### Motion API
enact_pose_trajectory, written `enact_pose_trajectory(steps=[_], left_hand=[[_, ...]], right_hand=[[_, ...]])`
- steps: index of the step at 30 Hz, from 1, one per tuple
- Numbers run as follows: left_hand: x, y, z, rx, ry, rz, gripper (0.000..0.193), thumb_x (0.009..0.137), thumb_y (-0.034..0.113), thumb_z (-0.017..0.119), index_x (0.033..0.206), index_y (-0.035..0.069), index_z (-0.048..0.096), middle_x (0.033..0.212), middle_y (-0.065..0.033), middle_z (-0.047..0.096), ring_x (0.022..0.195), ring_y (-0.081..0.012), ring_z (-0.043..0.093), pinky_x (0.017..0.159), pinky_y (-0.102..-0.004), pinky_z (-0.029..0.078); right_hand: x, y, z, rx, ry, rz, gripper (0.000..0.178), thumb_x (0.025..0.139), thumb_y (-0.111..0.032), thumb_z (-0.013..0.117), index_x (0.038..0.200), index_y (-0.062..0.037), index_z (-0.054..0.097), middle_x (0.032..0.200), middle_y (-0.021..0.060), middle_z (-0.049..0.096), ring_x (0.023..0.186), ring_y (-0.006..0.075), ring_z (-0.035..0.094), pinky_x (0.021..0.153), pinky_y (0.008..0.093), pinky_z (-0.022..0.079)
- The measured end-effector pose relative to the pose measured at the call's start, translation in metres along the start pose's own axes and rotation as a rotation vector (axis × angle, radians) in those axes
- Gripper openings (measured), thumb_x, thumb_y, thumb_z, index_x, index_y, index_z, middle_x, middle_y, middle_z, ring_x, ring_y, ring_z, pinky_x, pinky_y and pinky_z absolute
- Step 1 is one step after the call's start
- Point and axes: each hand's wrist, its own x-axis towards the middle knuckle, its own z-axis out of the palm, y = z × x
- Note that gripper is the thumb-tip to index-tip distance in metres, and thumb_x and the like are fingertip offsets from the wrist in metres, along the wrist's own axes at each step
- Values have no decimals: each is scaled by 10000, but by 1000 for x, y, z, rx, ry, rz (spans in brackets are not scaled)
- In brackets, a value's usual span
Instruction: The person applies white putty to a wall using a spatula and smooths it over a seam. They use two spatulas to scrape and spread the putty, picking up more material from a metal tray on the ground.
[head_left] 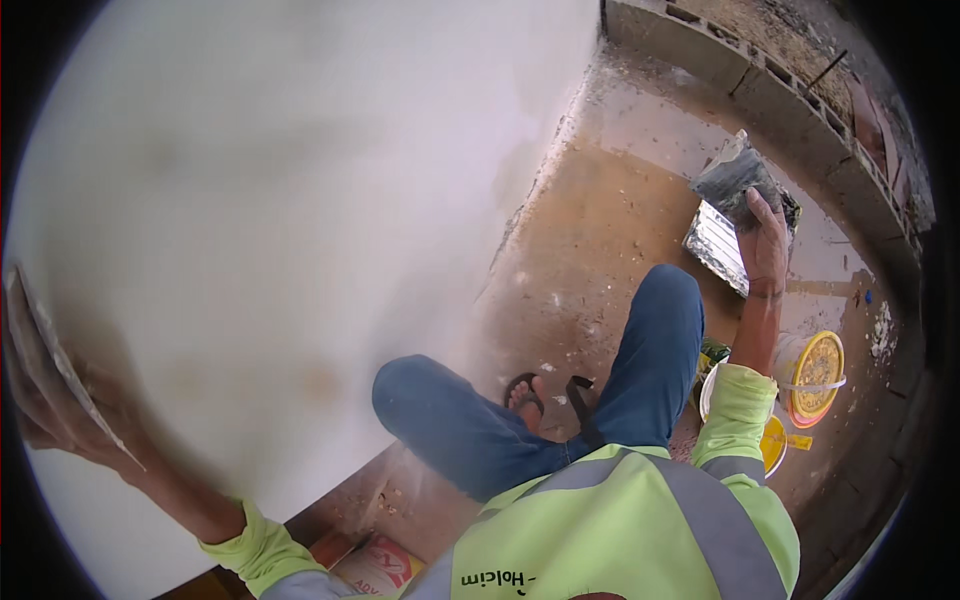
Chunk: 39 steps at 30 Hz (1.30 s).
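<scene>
At the far left, my left hand (62,415) is closed on a thin flat scraper blade (72,368), seen nearly edge-on beside the white wall (270,230). Whether the blade touches the wall I cannot tell. Out to the right, my right hand (766,245) grips a dark grey flat plate (732,178) smeared with pale material, its thumb lying on the face. The hidden fingers are behind it. Just below that plate shows a whitish ribbed panel (716,246); whether it rests on the floor or joins the plate is unclear.
A lidded bucket (818,372) with a yellow top stands at the right, near a yellow container (772,442) partly behind my sleeve. Low concrete blocks (770,95) edge the wet, spattered floor (580,220). A printed bag (378,565) lies below the wall, close to my left arm.
</scene>
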Motion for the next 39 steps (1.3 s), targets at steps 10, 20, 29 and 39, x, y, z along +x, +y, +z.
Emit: enact_pose_trajectory(steps=[10, 20, 29, 39], left_hand=[[43, 33, -20, -269, 79, 14, 338, 1016, 275, 447, 1238, 105, 636, 1199, -69, 666, 1129, -247, 592, 1017, -448, 345], [15, 5, -4, -420, -23, -271, 315, 961, 232, 585, 974, -73, 664, 935, -214, 660, 891, -325, 597, 830, -447, 449], [25, 18, -15, -374, 55, -232, 319, 977, 218, 567, 970, -89, 651, 949, -232, 655, 812, -330, 607, 747, -427, 491], [11, 24, -12, -565, 46, -409, 293, 969, 164, 557, 1052, -109, 629, 996, -237, 668, 864, -326, 648, 781, -392, 519]], right_hand=[[-100, 204, 249, -318, -243, -153, 416, 886, 71, 426, 1288, 43, 527, 1234, 155, 573, 1103, 211, 559, 964, 327, 453], [-96, 231, 311, -762, -9, -653, 723, 696, 179, 434, 1395, -8, 433, 1376, 168, 450, 1264, 338, 413, 1086, 425, 313], [-68, 186, 286, -516, -119, -455, 508, 839, 138, 406, 1314, -11, 507, 1317, 175, 525, 1242, 334, 483, 1029, 410, 414], [-71, 195, 250, -662, -301, -572, 603, 754, 184, 409, 1284, -59, 565, 1285, 137, 584, 1190, 309, 536, 1022, 386, 417]])
